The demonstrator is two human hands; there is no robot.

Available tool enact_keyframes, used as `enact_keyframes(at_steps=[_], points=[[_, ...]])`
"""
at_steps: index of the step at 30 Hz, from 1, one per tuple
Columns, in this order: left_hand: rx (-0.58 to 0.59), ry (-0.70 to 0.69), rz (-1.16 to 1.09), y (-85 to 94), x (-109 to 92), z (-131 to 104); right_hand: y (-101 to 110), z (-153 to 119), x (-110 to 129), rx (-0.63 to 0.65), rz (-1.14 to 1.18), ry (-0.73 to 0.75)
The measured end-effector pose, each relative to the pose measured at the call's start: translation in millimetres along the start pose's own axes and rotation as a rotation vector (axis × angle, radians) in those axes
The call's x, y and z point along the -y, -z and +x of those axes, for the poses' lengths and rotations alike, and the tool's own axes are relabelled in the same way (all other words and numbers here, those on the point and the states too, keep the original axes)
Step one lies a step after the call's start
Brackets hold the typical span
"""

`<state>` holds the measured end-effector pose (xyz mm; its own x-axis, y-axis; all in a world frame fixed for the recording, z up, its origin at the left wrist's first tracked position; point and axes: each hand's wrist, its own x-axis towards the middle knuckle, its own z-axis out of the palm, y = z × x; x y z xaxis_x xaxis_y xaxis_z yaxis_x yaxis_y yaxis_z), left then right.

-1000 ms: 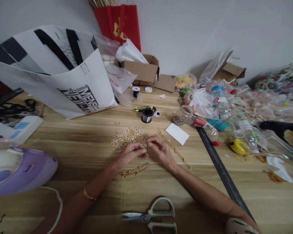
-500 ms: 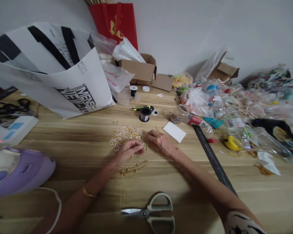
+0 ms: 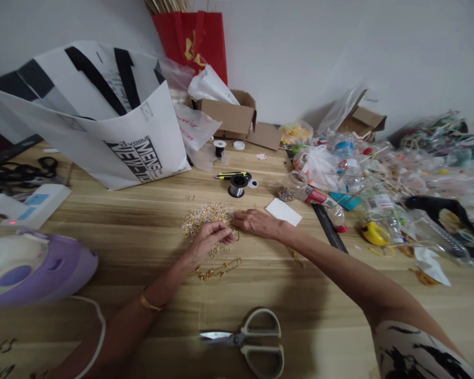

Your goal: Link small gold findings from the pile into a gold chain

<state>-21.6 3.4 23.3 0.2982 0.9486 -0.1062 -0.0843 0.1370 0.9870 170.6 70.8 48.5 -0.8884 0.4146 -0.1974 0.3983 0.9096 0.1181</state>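
My left hand [image 3: 215, 238] hovers at the near right edge of a pile of clear and gold beads [image 3: 205, 215], thumb and fingers pinched together. A small gold bit shows at its fingertips, too small to name. My right hand [image 3: 256, 222] is just right of the pile, fingers curled down and closed at the pile's edge; what they hold, if anything, is hidden. A gold beaded chain [image 3: 218, 270] lies on the table below my left hand. Another thin gold strand [image 3: 296, 258] shows beside my right forearm. Open scissors [image 3: 240, 339] lie nearer to me.
A white pad [image 3: 283, 211], a wire spool [image 3: 237, 187] and a yellow-black cutter [image 3: 232, 175] lie behind the hands. A jar of beads [image 3: 290, 187] and heaped plastic bottles are right. A white bag [image 3: 150, 147] and a purple appliance [image 3: 63, 271] stand left.
My right hand has shifted left and down onto the bead pile's edge. My left hand keeps its pinch in nearly the same place. The view has shifted slightly.
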Motion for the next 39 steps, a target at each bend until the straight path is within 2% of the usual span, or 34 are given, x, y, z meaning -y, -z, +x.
enact_keyframes(at_steps=[5, 12, 15, 21, 26, 30, 36, 39], points=[[-0.054, 0.013, -0.068, 1.7, 4.7, 1.0, -1.2, -2.2, -4.4, 0.03, 0.058, -0.031], [-0.078, 0.003, -0.098, 3.2, 10.9, 4.1, -0.2, -7.9, -14.3, -0.027, 0.404, -0.072], [-0.066, -0.004, -0.084, 3.4, 11.2, 4.0, -1.2, -8.2, -19.2, -0.031, 0.458, -0.107], [-0.074, -0.009, -0.048, 2.6, 7.9, 3.0, 3.9, -8.0, -18.1, -0.007, 0.311, -0.072], [-0.076, 0.001, -0.052, 2.3, 5.6, 2.4, 3.8, -4.3, -7.4, -0.002, 0.074, 0.049], [-0.075, 0.002, -0.037, 2.2, 4.1, 2.1, 2.3, -5.3, 3.3, -0.001, -0.037, 0.077], [-0.097, 0.028, -0.046, 0.6, 3.9, 3.8, 3.2, -13.9, 18.9, -0.004, 0.001, -0.083], [-0.096, 0.033, -0.067, 0.7, 6.6, 4.9, -2.9, -15.5, 25.4, -0.056, 0.054, -0.174]])
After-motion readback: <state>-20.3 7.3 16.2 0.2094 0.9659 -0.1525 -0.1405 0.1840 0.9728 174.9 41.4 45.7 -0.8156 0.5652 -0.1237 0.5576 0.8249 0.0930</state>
